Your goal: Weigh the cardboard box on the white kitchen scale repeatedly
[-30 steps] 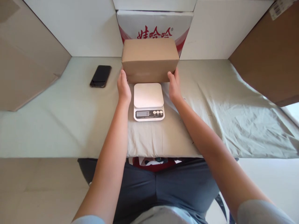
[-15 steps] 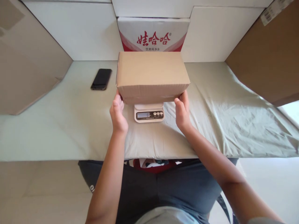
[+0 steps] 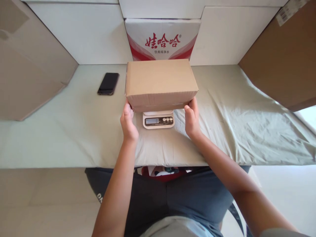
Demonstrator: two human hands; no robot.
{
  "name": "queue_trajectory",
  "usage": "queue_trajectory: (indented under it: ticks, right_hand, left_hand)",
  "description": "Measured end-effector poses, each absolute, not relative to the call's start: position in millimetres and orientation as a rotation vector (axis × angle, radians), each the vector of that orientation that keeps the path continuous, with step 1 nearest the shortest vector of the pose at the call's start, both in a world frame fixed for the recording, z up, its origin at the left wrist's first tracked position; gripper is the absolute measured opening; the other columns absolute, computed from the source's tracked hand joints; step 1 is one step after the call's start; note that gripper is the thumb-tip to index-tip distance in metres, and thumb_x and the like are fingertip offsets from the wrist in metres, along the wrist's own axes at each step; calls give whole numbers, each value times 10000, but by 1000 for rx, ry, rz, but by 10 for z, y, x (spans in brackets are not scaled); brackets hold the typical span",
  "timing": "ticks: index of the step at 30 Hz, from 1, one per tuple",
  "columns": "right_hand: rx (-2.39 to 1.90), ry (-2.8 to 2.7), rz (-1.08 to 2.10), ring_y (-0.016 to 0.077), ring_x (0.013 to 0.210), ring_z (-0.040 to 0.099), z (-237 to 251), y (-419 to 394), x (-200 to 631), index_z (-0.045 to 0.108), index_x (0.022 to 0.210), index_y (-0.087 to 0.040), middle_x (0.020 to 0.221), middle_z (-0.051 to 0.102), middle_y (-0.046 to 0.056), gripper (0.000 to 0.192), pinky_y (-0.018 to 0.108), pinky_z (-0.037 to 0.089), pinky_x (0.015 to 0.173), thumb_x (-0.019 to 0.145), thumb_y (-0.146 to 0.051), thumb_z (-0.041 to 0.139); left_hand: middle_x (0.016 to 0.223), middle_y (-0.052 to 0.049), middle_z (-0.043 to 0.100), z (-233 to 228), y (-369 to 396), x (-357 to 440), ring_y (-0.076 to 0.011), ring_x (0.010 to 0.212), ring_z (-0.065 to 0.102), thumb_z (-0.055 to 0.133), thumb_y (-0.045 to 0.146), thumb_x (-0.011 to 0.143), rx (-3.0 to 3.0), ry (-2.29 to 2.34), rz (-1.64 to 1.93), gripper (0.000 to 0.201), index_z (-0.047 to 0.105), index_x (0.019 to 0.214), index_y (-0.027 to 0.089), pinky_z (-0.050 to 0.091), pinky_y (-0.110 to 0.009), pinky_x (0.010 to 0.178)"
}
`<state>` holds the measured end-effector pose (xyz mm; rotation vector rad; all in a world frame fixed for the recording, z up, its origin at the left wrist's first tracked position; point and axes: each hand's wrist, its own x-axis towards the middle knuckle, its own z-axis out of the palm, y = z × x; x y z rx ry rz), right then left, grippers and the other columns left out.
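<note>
A closed brown cardboard box [image 3: 161,79] is held between my two hands over a small white digital scale [image 3: 158,121]. My left hand [image 3: 128,123] grips the box's lower left end, its fingers partly hidden behind and under it. At the lower right end, my right hand [image 3: 192,118] grips it the same way. The box hides the back of the scale; only the front panel with its display and buttons shows. Whether the box touches the scale's plate I cannot tell.
A black phone [image 3: 108,83] lies on the cloth-covered table [image 3: 86,138] to the left. Behind stands a white and red carton [image 3: 163,39] with Chinese lettering, among white panels. Large brown cartons stand at the left [image 3: 34,65] and right [image 3: 283,56] sides.
The box has come slightly lower and closer to me in the picture, and its tilt has shifted a little. My left hand has moved slightly right; both hands still hold the box.
</note>
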<state>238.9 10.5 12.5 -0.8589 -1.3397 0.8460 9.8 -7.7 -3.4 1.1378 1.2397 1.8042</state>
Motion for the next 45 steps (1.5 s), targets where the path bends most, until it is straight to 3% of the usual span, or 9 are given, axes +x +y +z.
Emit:
queue_trajectory:
  ticks: [13,18,24,27,31,36,41,45]
  right_hand:
    - [-852,-1306,860,335,1491,556,108,107,2401,625,1342,-332,1551,643,64,495,566,452,1307,934,-612,620]
    - [-853,-1318,894,337,1529,528,84,126,2410,623,1349,-348,1601,608,44,499,579,395,1348,940,-632,600]
    - [-881,-1135,941,304,1687,336,23,239,2505,543,1496,-386,1740,465,-32,657,575,267,1420,898,-655,584]
    - [-918,-981,943,271,1723,260,54,244,2536,495,1536,-345,1794,373,-13,748,531,214,1442,875,-686,573]
    - [-944,-835,996,262,1716,286,171,223,2536,486,1535,-281,1808,341,37,808,495,213,1443,831,-667,577]
    - [-950,-784,1084,276,1691,349,293,454,2637,551,1501,-283,1738,460,54,723,540,274,1420,909,-684,441]
    - [-976,-836,964,246,1730,237,26,847,2708,507,1507,-332,1777,385,13,759,562,186,1439,865,-735,457]
    - [-985,-795,967,250,1660,392,-285,926,2681,517,1465,-313,1734,461,31,728,573,194,1432,853,-706,502]
  left_hand:
    - [1620,-141,605,-82,-29,81,-348,1608,449,457,930,878,1143,1242,1782,909,722,1411,243,342,-482,1340]
    - [1641,-148,582,-67,-30,90,-350,1618,433,446,937,874,1136,1247,1766,939,696,1447,236,340,-487,1344]
    - [1779,-80,393,-102,-50,13,-289,1687,296,314,837,990,1167,1224,1828,849,543,1594,285,253,-466,1385]
    - [1799,-32,357,-127,-14,-93,-267,1704,243,259,840,992,1155,1242,1874,835,533,1586,321,226,-464,1394]
    - [1793,-22,369,-63,164,-281,-259,1686,302,302,875,947,1106,1206,1829,857,553,1563,334,238,-462,1388]
    - [1753,-21,446,-7,517,-475,-237,1669,342,379,871,937,1173,1228,1751,815,617,1513,345,244,-427,1383]
    - [1769,-125,401,-202,699,-551,-283,1665,352,338,905,913,1079,1201,1797,960,573,1561,237,292,-473,1360]
    - [1741,-108,458,-296,660,-542,-298,1640,402,431,914,879,1161,1168,1784,935,608,1533,271,365,-447,1326]
